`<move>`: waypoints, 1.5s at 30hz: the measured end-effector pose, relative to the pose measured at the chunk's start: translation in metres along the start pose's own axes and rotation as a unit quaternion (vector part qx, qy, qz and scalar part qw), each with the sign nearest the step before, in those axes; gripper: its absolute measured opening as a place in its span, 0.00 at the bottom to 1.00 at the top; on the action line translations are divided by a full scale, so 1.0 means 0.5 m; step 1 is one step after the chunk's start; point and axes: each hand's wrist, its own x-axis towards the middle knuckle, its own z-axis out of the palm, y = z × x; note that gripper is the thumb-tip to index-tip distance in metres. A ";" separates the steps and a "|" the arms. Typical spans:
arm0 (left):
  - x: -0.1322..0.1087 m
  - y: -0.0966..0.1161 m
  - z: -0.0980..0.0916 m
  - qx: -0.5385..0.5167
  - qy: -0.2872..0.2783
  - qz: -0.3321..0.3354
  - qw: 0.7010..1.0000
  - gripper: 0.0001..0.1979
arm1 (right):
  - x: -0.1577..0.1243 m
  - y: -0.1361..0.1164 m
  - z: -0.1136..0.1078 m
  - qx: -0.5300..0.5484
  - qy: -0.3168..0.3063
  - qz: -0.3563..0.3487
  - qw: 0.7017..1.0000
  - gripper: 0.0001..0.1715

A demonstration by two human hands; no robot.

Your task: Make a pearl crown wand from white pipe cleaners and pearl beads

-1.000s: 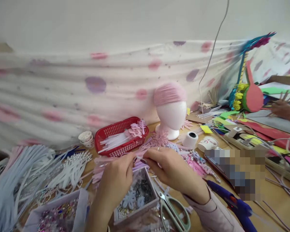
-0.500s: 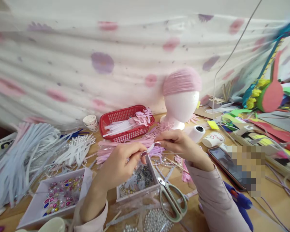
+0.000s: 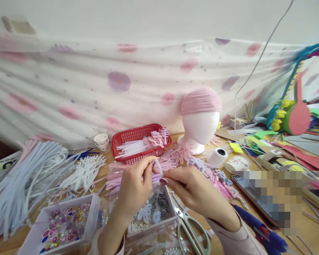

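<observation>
My left hand point(image 3: 135, 182) pinches the upper end of a short, curved white pipe cleaner point(image 3: 158, 167) between thumb and fingers. The other end of it is gripped by my right hand point(image 3: 192, 186), whose thumb and forefinger are closed. Below both hands lies a white box point(image 3: 151, 228) holding beads and pale blue flower pieces. A pair of scissors point(image 3: 192, 230) rests on the box's right side. Behind my hands is a bundle of pink and lilac pipe cleaners point(image 3: 117, 177), partly hidden by my left hand.
A red basket point(image 3: 138, 132) and a white foam head point(image 3: 200, 129) with a pink wrap stand at the back. On the left are a gem box point(image 3: 94, 216) and pale pipe cleaners point(image 3: 21, 184). A thread spool point(image 3: 217, 158), phone point(image 3: 251, 198) and glue gun point(image 3: 260, 230) lie to the right.
The white pipe cleaner has turned from nearly level to steeper, with my left hand higher and my right hand lower. The whole view has tilted upward, showing more wall.
</observation>
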 end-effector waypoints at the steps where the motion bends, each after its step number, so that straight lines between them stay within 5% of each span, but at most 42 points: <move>1: 0.000 -0.002 0.001 0.013 -0.002 0.010 1.000 0.12 | -0.001 -0.002 0.001 -0.008 0.004 0.005 1.000 0.15; 11: -0.004 0.029 -0.027 -0.016 -0.238 -0.014 0.971 0.13 | -0.026 0.007 -0.052 0.038 0.085 0.036 0.995 0.18; 15: -0.007 0.035 -0.036 -0.151 -0.347 -0.064 0.924 0.10 | -0.027 0.041 -0.078 0.119 0.055 0.032 0.991 0.16; 18: -0.010 0.028 -0.034 -0.265 -0.377 -0.138 0.876 0.05 | -0.014 0.068 -0.081 0.167 0.030 0.011 0.985 0.17; 23: -0.012 0.017 -0.030 -0.350 -0.313 -0.170 0.866 0.04 | 0.007 0.092 -0.067 0.160 0.035 0.005 0.986 0.20; 36: -0.003 0.004 0.005 -0.241 -0.023 -0.156 0.958 0.08 | -0.001 0.033 -0.038 -0.015 -0.026 0.046 0.998 0.18; 42: -0.005 -0.010 0.016 -0.072 -0.012 -0.070 0.995 0.13 | -0.013 0.002 -0.015 -0.042 -0.043 0.030 0.998 0.19; 45: -0.004 -0.003 0.012 -0.026 -0.110 -0.007 0.994 0.16 | -0.020 -0.005 -0.012 -0.033 -0.014 0.012 0.999 0.18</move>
